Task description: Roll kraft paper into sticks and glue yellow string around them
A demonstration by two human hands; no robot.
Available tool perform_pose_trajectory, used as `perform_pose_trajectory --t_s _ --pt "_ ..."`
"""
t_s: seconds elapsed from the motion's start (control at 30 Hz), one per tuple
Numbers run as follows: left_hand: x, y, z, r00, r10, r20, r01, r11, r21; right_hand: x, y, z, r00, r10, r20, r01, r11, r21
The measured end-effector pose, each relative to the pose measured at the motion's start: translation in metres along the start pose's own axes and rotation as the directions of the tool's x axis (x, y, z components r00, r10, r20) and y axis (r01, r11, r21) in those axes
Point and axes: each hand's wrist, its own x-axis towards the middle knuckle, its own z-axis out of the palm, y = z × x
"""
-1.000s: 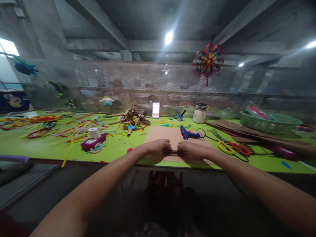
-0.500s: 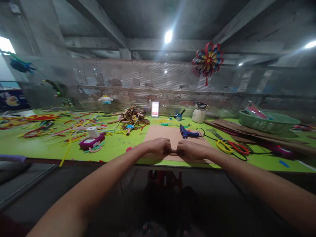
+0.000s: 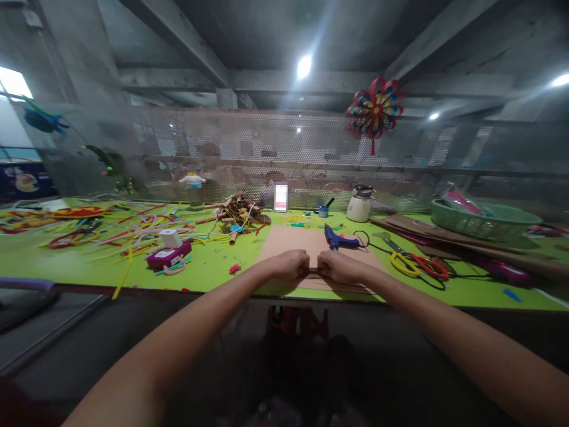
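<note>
My left hand (image 3: pixel 290 264) and my right hand (image 3: pixel 338 266) are closed into fists side by side over the near part of a brown cardboard sheet (image 3: pixel 302 240) on the green table (image 3: pixel 208 267). Between the two fists a short dark stick-like piece (image 3: pixel 313 271) shows, gripped at both ends; most of it is hidden by my fingers. A blue glue gun (image 3: pixel 338 239) lies on the cardboard's far right corner, just beyond my right hand.
Yellow and red scissors (image 3: pixel 420 265) lie to the right, a green basket (image 3: pixel 484 220) farther right. Coloured pipe cleaners (image 3: pixel 115 234), a purple box (image 3: pixel 169 256) and a pile of rolled paper sticks (image 3: pixel 237 216) fill the left. A white pot (image 3: pixel 359 206) stands at the back.
My two fists have drawn slightly closer together, leaving less of the dark piece showing between them. Nothing else on the table has moved.
</note>
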Motion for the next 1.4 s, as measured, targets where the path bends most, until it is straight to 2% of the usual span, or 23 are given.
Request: perform_pose_trajectory --t_s 0.17,0.4,0.63,0.83,0.9,0.97,1.1,1.27,1.4 --pt "-0.002 -0.004 -0.004 0.994 0.100 0.051 -0.100 0.995 0.000 -0.013 0.006 0.002 0.984 -0.131 -0.119 0.140 0.987 0.076" --pt "-0.006 -0.002 -0.004 0.985 0.170 0.019 -0.171 0.985 0.038 -0.018 0.007 0.003 0.968 -0.212 -0.134 0.222 0.973 0.062" --pt "-0.006 -0.004 0.001 0.969 0.245 -0.034 -0.238 0.961 0.141 -0.026 -0.011 -0.006 0.950 -0.261 -0.173 0.247 0.964 -0.096" --pt "-0.011 0.001 -0.005 0.975 0.217 -0.037 -0.209 0.967 0.147 -0.028 -0.013 0.004 0.941 -0.283 -0.188 0.229 0.938 -0.261" --pt "-0.007 0.001 -0.008 0.989 0.151 0.011 -0.151 0.986 0.074 -0.027 -0.010 0.008 0.944 -0.261 -0.200 0.206 0.943 -0.260" --pt "-0.001 -0.002 -0.011 0.995 0.049 0.084 -0.043 0.997 -0.066 -0.025 -0.008 0.009 0.948 -0.229 -0.222 0.177 0.957 -0.231" --pt "0.013 -0.012 -0.015 0.989 -0.113 0.100 0.140 0.933 -0.332 -0.025 -0.009 -0.002 0.931 -0.212 -0.298 0.154 0.966 -0.206" --pt "0.013 -0.020 -0.015 0.975 -0.150 0.162 0.218 0.767 -0.603 -0.022 -0.010 -0.011 0.889 -0.236 -0.393 0.162 0.964 -0.212" --pt "0.009 -0.021 -0.006 0.982 -0.150 0.119 0.188 0.643 -0.743 -0.015 -0.003 -0.004 0.865 -0.203 -0.458 0.174 0.979 -0.105"
